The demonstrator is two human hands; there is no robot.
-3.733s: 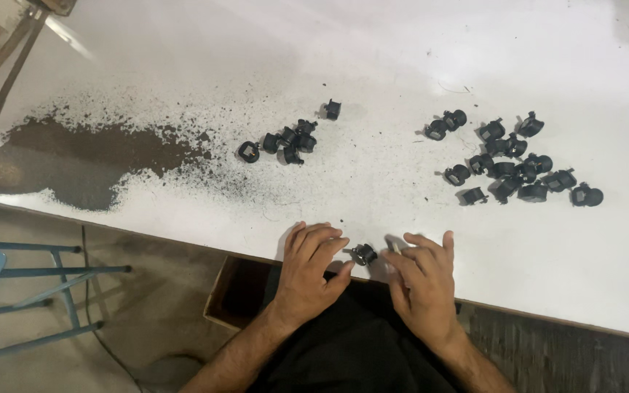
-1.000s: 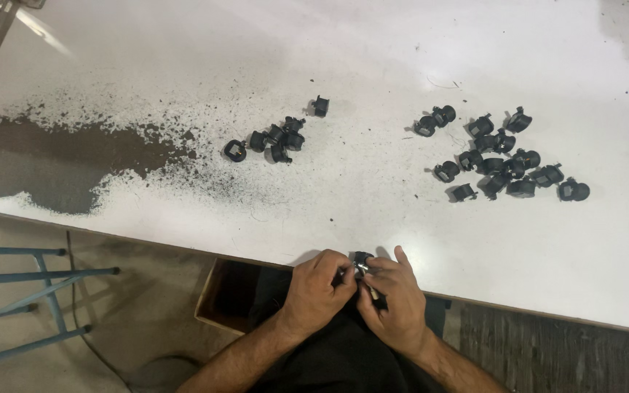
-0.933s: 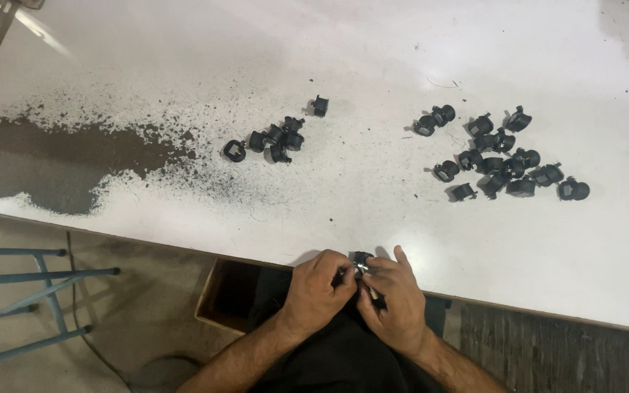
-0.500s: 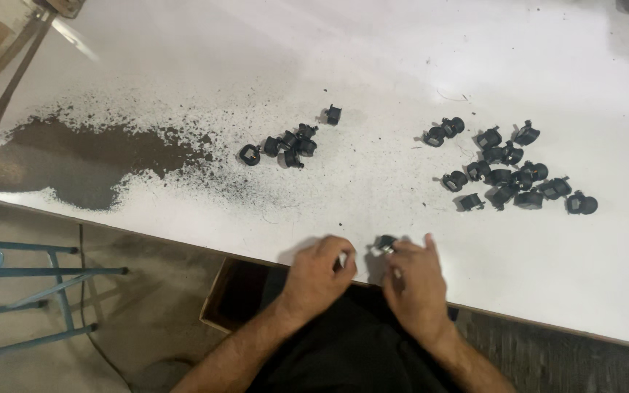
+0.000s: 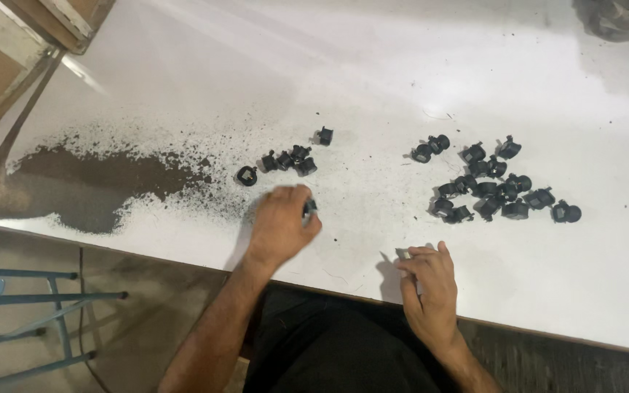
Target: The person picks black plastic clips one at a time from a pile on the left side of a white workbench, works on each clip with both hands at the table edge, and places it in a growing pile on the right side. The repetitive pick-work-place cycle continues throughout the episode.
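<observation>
**Hands parted, one black piece carried out to the left**

Joined at the table edge a second ago, both working on a single small part; now well apart. Left hand reached forward over the white table, closed around a small black plastic piece that peeks out between thumb and fingertips, just short of the smaller left-hand cluster. Right hand left behind near the table's front edge, fingers curled narrow, tips on the surface; whether anything sits under them cannot be told.

Looks like a finished piece on its way to the left group, with the bigger right-hand pile as the stock not yet handled.

Largest to smallest: broad spread of dark grit staining the left of the table; right pile of over a dozen pieces; left cluster of about half a dozen, one lying slightly apart. Each piece stubby, matte black, with a rounded knob end.
</observation>
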